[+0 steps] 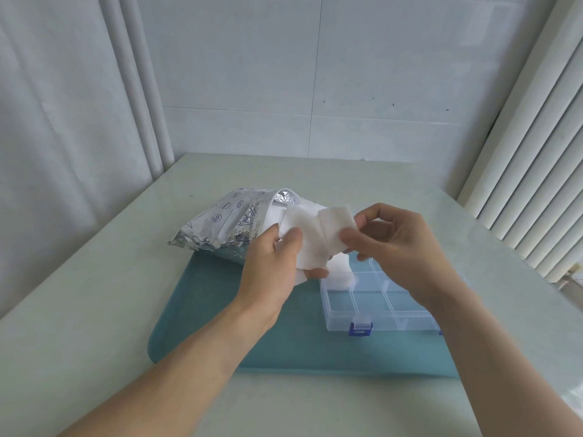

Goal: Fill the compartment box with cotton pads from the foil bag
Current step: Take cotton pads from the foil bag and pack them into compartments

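Note:
A crinkled silver foil bag (220, 225) lies at the far left of the teal mat, its mouth open toward the right. My left hand (277, 266) grips a small stack of white cotton pads (307, 244) above the mat. My right hand (391, 247) pinches the top pad (336, 223) by its right edge. Below my right hand sits the clear compartment box (362, 301) with blue latches. Its far-left compartment holds white pads (342, 274); the near compartments I can see hold nothing.
The teal mat (220, 326) covers the middle of a pale table (94, 294). Tiled wall stands behind, curtains hang at the left, and a white slatted radiator runs along the right edge.

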Demonstrator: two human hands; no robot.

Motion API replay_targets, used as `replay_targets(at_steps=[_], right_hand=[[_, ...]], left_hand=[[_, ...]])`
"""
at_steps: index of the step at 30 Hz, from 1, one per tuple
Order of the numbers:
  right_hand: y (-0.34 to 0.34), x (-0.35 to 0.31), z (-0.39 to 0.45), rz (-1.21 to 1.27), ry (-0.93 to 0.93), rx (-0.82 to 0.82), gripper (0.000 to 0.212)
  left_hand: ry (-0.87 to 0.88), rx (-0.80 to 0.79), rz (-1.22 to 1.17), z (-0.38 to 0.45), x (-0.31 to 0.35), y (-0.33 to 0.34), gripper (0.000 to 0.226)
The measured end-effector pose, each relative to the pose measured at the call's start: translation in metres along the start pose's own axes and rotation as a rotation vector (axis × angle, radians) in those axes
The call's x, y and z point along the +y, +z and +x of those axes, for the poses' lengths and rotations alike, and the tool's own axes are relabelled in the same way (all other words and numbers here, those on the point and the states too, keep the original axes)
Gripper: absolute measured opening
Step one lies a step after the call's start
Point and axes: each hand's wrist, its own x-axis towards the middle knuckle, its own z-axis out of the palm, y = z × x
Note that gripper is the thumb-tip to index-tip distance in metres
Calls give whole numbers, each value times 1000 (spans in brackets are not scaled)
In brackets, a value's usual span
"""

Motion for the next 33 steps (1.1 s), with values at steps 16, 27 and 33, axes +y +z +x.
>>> replay_targets(at_steps=[16, 27, 33], right_hand=[[11, 12, 3, -311, -50, 11, 18], [11, 6, 2, -149, -88, 98, 9], [2, 5, 1, -128, 8, -14, 8]], left_hand=[[-12, -248, 100, -6, 2, 2, 27], [37, -249, 158, -3, 0, 0, 15], [33, -243, 207, -2, -2, -2, 19]])
